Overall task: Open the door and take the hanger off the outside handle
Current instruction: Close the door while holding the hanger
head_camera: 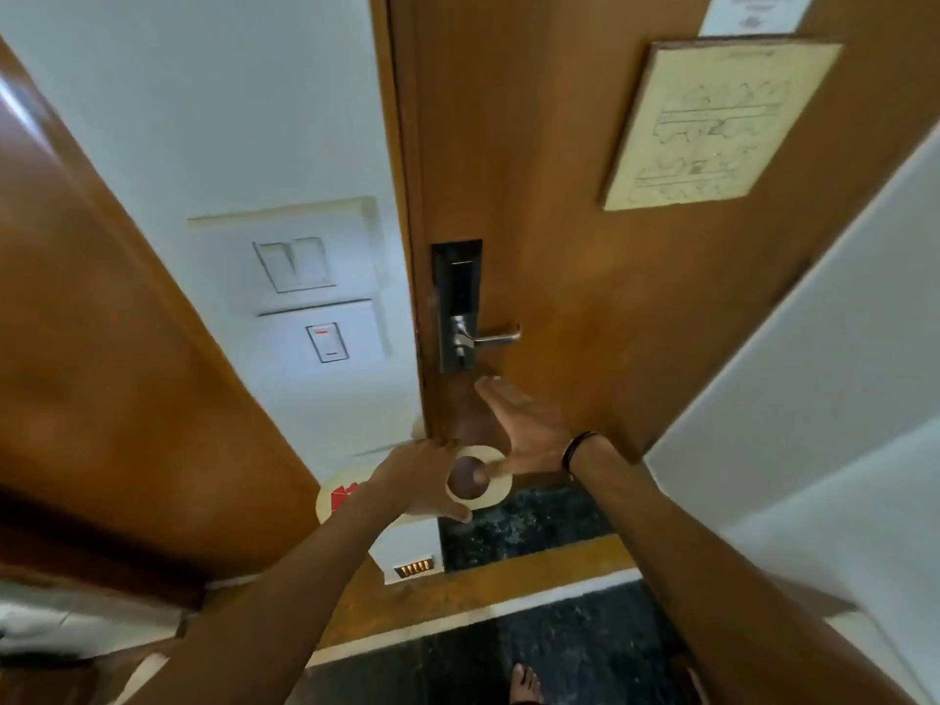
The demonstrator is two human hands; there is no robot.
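The brown wooden door fills the middle, its left edge against the frame. A black lock plate carries the silver inside handle. Below it my left hand grips a cream card door hanger with a round hole and a red mark at its far left end. My right hand is flat and open just under the handle, fingers pointing at the door edge, thumb against the hanger's ring. The outside handle is hidden.
White switch panels sit on the wall left of the frame. A brown wooden panel slants along the left, a white wall along the right. A framed plan hangs on the door. My bare foot stands on dark floor.
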